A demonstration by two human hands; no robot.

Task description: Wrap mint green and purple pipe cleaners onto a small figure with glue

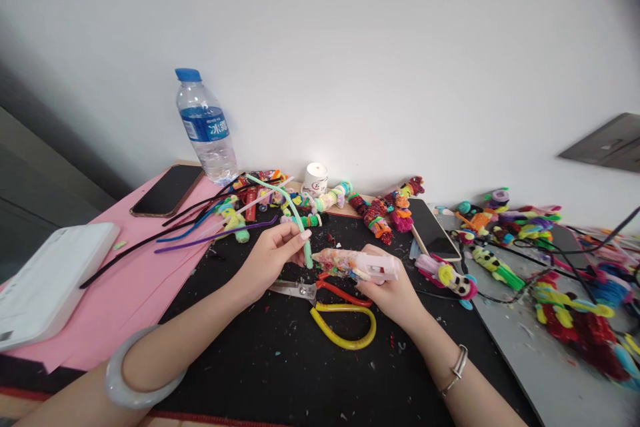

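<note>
My left hand (284, 248) pinches a light green pipe cleaner (295, 210) near its lower end; the rest of the stem bends up and to the left. In my right hand (390, 283) is a pale pink hot glue gun (357, 263), its front half crusted with coloured fuzz and glue. The gun's tip points left, close to the pipe cleaner's lower end; whether they touch I cannot tell. Beneath both hands lies a pair of scissors (345, 341) with one yellow and one red handle, on a black mat (240, 367).
Pink paper (135, 260) at left bears a phone (167, 190), a white box-like device (65, 273) and loose pipe cleaners (215, 243). A water bottle (207, 127) and paper cup (316, 178) stand by the wall. Another phone (434, 230), cables and several pipe-cleaner figures (495, 267) lie right.
</note>
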